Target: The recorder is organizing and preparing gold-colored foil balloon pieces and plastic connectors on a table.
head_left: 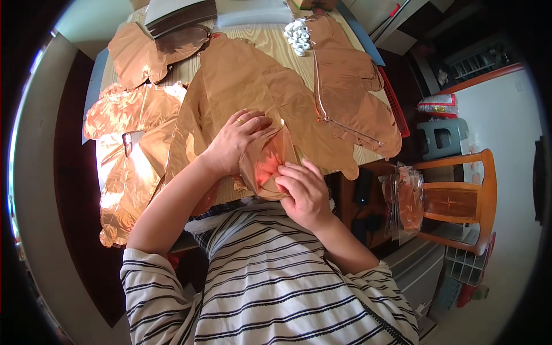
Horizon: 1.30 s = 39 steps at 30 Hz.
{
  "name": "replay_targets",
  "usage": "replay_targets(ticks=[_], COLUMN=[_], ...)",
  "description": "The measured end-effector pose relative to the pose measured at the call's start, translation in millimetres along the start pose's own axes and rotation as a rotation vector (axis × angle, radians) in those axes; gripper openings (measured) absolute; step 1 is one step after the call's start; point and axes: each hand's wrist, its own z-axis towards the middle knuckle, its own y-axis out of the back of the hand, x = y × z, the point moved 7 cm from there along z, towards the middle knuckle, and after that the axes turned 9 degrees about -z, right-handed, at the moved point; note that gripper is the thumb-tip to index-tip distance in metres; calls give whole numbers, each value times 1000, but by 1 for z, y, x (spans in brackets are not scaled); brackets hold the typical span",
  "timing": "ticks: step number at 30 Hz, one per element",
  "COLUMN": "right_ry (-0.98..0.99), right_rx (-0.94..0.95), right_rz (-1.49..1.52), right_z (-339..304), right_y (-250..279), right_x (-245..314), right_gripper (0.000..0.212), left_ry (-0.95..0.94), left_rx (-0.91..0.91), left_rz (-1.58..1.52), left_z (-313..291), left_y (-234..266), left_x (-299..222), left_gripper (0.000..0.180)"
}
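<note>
Between my hands is a rose-gold foil balloon (267, 164), flat and uninflated, with a part folded up at the table's near edge and glowing reddish inside. My left hand (238, 138), with a ring on one finger, is closed over the fold's upper left side. At its lower right edge my right hand (305, 192) pinches the foil between thumb and fingers. A large flat foil piece (247, 75) spreads beyond my hands; I cannot tell whether it joins the held part. Shiny crumpled foil (135, 115) lies left of my left arm.
More flat foil balloons (348, 75) lie at the right, with a thin pale tube (319, 86) on them. A cluster of small white pieces (298, 35) sits at the back. Right of the table stands a wooden chair (486, 198) bearing bagged foil (409, 198), near a grey-green stool (445, 138).
</note>
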Motion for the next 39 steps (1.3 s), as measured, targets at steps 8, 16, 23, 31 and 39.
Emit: replay_targets(ticks=[8, 16, 23, 31, 39], right_ry=[4, 131, 116, 144, 127], right_rx=[109, 308, 264, 397, 354], right_rz=[134, -119, -74, -144, -47], right_z=[8, 21, 25, 26, 29], right_y=[16, -10, -6, -20, -15], right_x=[-45, -48, -61, -54, -59], right_gripper=[29, 40, 43, 47, 44], left_ry=[-5, 14, 8, 19, 27], left_rx=[-37, -25, -26, 44, 32], left_rz=[-26, -10, 19, 87, 65], left_z=[-1, -1, -2, -4, -4], left_y=[2, 0, -4, -7, -8], left_x=[0, 2, 5, 7, 8], left_gripper=[62, 62, 64, 73, 72])
